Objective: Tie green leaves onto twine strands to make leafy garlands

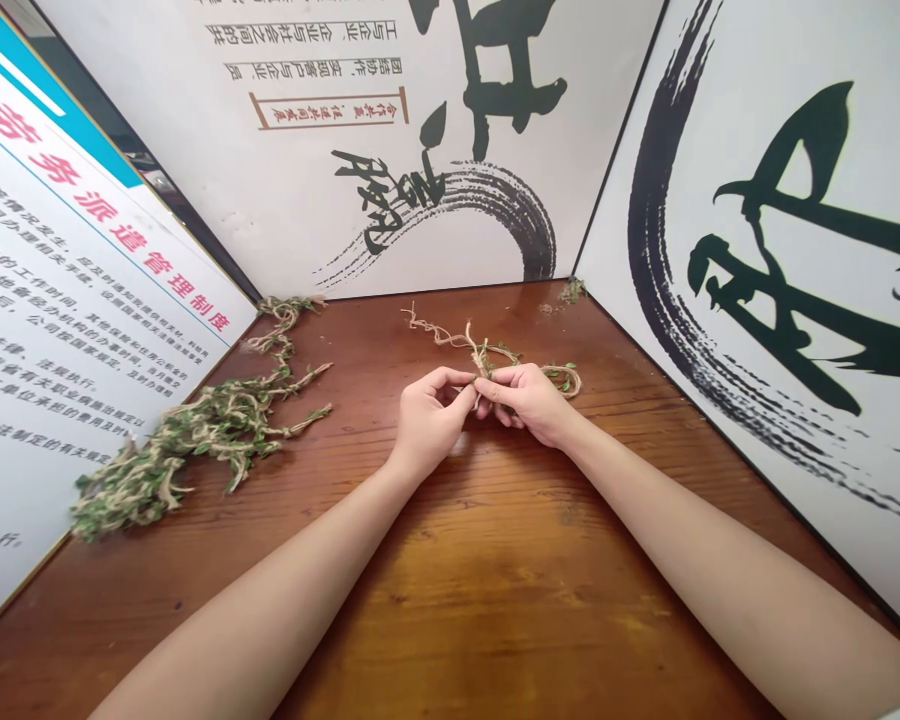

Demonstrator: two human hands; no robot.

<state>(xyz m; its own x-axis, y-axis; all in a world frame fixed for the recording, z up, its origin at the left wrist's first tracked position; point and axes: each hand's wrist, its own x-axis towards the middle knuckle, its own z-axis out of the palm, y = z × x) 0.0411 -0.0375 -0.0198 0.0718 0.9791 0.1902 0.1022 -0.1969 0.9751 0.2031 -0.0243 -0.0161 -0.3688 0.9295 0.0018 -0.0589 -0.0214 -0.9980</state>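
Both hands meet over the far middle of the table, pinching a tan twine with small green leaves [481, 352] between them. My left hand [433, 415] closes thumb and fingers on it from the left. From the right, my right hand [529, 400] grips the same twine, its thumb close to the left one. Short twine ends stick up above the fingertips. One thin strand trails to the upper left on the table, and a leafy loop [570, 380] lies just beyond the right hand. The part inside the fingers is hidden.
A heap of leafy twine [187, 440] spreads along the left side of the brown wooden table [495, 600]. Green scraps [572, 290] lie at the far right corner. Printed panels [450, 230] stand around the table's left, back and right edges.
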